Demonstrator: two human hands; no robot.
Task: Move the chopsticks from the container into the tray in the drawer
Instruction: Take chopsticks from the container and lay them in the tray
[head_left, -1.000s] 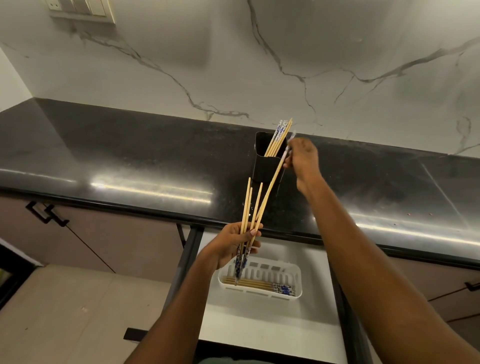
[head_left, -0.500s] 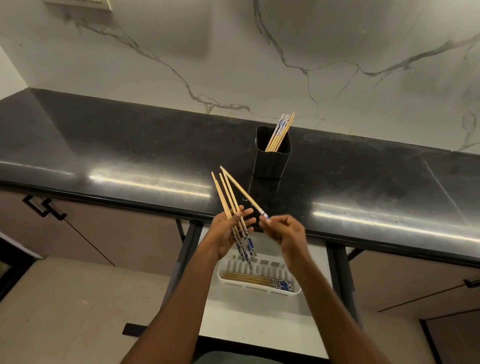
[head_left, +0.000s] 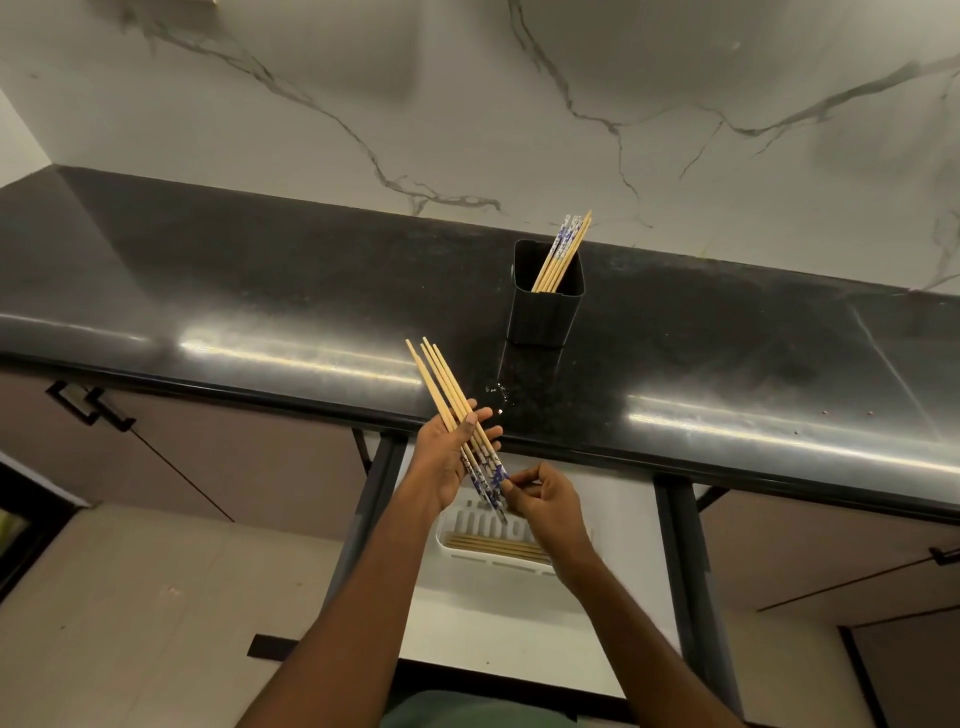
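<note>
Left grip around chopsticks, above tray

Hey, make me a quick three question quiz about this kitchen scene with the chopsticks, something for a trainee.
1. True or false: the black container on the countertop is empty.
2. Where does the white tray sit? A) on the countertop B) in the open drawer C) on the floor
3. Fill in: the left hand grips a bundle of chopsticks, and the right hand pinches their ____ ends (plain or patterned).
Key: 1 false; 2 B; 3 patterned.
</note>
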